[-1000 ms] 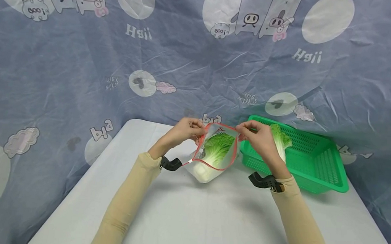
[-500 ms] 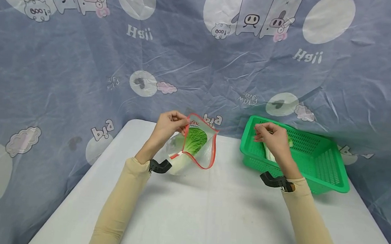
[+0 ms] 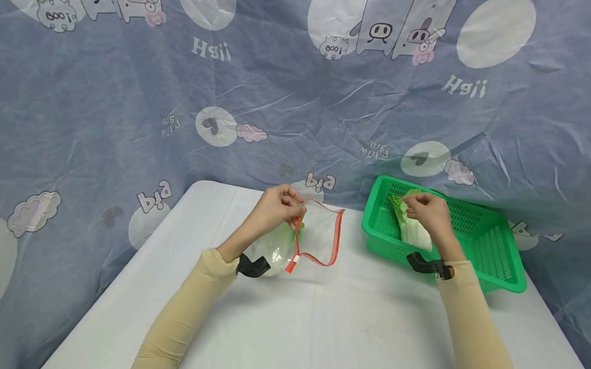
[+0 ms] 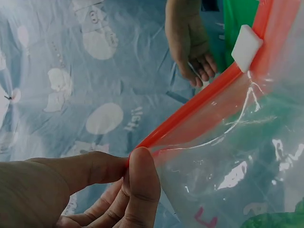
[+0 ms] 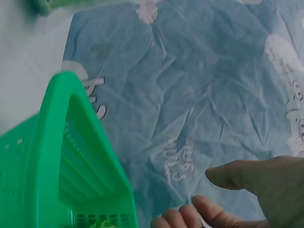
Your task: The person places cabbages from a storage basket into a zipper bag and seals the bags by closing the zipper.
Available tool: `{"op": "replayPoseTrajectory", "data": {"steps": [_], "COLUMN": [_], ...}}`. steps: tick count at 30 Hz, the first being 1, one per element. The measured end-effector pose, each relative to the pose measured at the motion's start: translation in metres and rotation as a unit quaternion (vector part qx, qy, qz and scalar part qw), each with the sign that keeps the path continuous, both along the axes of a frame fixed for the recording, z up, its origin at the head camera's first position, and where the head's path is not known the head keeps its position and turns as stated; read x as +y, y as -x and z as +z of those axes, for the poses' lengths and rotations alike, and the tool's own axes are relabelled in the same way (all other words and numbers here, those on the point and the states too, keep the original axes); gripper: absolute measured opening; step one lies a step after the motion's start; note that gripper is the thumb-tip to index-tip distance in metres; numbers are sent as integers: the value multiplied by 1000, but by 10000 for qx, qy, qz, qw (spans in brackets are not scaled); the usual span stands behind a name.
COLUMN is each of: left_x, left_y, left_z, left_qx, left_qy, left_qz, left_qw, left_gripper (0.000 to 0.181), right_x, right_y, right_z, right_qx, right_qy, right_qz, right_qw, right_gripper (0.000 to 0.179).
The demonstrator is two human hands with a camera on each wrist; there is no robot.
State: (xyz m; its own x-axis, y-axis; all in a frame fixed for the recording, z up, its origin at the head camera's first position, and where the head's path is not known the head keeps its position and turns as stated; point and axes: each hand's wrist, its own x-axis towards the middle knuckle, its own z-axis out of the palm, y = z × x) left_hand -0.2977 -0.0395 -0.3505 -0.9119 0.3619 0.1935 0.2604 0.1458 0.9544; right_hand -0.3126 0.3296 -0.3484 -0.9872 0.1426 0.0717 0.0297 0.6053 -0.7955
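Note:
A clear slider zip bag (image 3: 320,233) with a red zip edge hangs from my left hand (image 3: 278,209), whose thumb and fingers pinch that edge. Its white slider (image 4: 247,47) shows in the left wrist view. Inside the bag, a head of Chinese cabbage shows only some green leaves (image 3: 297,231); my hand and the bag's glare hide most of it. Over the green basket (image 3: 499,247) hovers my right hand (image 3: 431,215), holding nothing, thumb and fingers apart in the right wrist view. Just below it, a second Chinese cabbage (image 3: 416,234) lies in the basket.
A white table (image 3: 309,336) carries everything. Behind it hangs a blue printed cloth (image 3: 262,77). The basket's raised rim (image 5: 66,85) stands close to my right hand.
My right hand has let go of the bag's edge and moved right, over the basket. My left hand swung the bag left, then partly back right; its mouth looks narrower.

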Motion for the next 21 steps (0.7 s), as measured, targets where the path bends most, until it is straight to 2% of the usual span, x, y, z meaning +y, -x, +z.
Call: {"op": "replayPoseTrajectory", "data": {"steps": [5, 12, 15, 17, 21], "left_x": [13, 23, 26, 29, 33], "left_y": [-5, -9, -11, -12, -13], "left_z": [-6, -10, -13, -14, -16], "left_qx": [80, 160, 147, 121, 55], "left_qy": [76, 297, 346, 373, 447], "left_qz": [-341, -504, -454, -435, -430], "left_qw": [9994, 9982, 9983, 9983, 9981], "left_gripper": [12, 13, 9, 7, 7], "right_x": [18, 41, 49, 55, 64], "right_y": [10, 29, 36, 40, 49], "right_z": [-6, -14, -18, -20, -28], "right_qx": [-581, -1345, -1765, -2062, -2477], "right_qy": [-367, -916, -1000, -1094, -1120], "right_qz": [-266, -530, -461, -267, 92], "right_qw": [9973, 9853, 9781, 9720, 9623], "right_gripper": [73, 75, 84, 94, 96]}}
